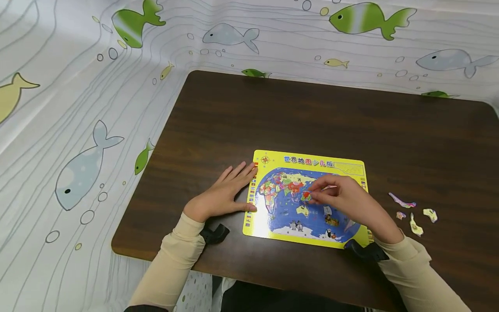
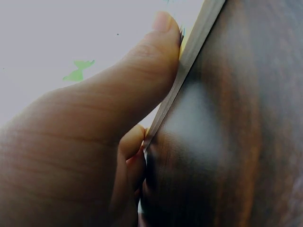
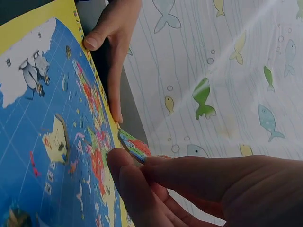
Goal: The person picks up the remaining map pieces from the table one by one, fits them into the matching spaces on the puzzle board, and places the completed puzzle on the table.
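A yellow-bordered world map puzzle board (image 1: 280,225) lies on the dark table. My left hand (image 1: 224,195) rests at its left side, fingers spread straight, with fingertips and thumb on the border. In the left wrist view the thumb (image 2: 142,66) lies along the board's edge (image 2: 189,52). Over the middle of the map, my right hand (image 1: 347,201) pinches a small red and green puzzle piece (image 1: 306,196) between thumb and fingers. The right wrist view shows this piece (image 3: 135,145) tilted and raised off the board, with the map's penguins and Australia beside it.
Several loose puzzle pieces lie right of the board on the table (image 1: 218,117), among them a long purple-edged piece (image 1: 402,201), a cream piece (image 1: 430,215) and a pale yellow one (image 1: 416,225). A fish-patterned sheet (image 1: 273,52) hangs behind and to the left.
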Demonstrator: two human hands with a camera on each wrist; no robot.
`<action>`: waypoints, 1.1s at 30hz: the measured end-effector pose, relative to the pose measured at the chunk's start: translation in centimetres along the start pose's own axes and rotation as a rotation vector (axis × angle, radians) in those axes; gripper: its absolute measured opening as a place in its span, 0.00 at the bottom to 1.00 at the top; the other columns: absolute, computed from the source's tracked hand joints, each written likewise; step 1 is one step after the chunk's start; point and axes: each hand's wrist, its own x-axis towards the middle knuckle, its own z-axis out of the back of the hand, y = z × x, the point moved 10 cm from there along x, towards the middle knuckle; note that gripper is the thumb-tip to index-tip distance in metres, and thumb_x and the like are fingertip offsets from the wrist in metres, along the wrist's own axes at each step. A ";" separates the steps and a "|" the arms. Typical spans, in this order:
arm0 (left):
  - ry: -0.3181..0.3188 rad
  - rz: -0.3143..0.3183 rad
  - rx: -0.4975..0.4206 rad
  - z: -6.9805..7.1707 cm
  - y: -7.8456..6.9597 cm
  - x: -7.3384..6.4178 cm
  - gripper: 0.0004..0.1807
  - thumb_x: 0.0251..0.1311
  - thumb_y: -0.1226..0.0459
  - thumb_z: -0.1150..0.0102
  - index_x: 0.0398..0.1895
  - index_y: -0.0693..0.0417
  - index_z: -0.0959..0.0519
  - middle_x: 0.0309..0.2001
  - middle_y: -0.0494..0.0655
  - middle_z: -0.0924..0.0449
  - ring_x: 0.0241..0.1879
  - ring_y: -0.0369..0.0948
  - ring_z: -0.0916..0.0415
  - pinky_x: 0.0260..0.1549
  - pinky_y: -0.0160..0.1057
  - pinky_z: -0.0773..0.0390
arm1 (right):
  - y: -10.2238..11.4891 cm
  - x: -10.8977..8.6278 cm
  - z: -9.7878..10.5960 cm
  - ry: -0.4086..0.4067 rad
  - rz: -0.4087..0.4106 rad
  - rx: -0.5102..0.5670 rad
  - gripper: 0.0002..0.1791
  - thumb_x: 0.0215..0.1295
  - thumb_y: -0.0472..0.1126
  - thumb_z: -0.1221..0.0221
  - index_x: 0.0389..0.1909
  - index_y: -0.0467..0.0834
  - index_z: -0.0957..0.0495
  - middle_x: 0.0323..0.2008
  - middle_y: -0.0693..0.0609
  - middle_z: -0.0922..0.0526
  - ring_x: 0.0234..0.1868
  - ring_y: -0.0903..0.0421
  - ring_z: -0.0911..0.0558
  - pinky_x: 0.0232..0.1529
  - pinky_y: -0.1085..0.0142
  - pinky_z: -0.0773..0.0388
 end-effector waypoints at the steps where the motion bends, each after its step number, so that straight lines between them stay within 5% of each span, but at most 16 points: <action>1: 0.003 0.003 0.003 0.0 0.0 0.1 0.59 0.61 0.36 0.35 0.86 0.43 0.58 0.87 0.41 0.64 0.87 0.49 0.69 0.83 0.59 0.68 | 0.2 0.2 -0.1 0.003 0.006 -0.004 0.11 0.71 0.40 0.33 0.50 0.42 0.14 0.44 0.46 0.09 0.44 0.52 0.08 0.46 0.65 0.11; 18: 0.016 0.018 0.013 -0.1 0.3 0.3 0.59 0.62 0.35 0.37 0.86 0.41 0.60 0.87 0.38 0.65 0.87 0.46 0.70 0.83 0.57 0.69 | 2.0 3.3 -4.0 0.104 0.039 0.006 0.10 0.70 0.43 0.32 0.48 0.44 0.13 0.40 0.51 0.10 0.38 0.58 0.09 0.47 0.60 0.11; 33: 0.013 0.018 0.003 -0.1 0.4 0.1 0.59 0.62 0.34 0.38 0.86 0.40 0.60 0.86 0.37 0.65 0.87 0.45 0.70 0.84 0.56 0.69 | 3.5 5.3 -5.7 0.099 0.082 -0.068 0.07 0.69 0.41 0.32 0.45 0.44 0.13 0.34 0.51 0.11 0.28 0.58 0.18 0.34 0.65 0.18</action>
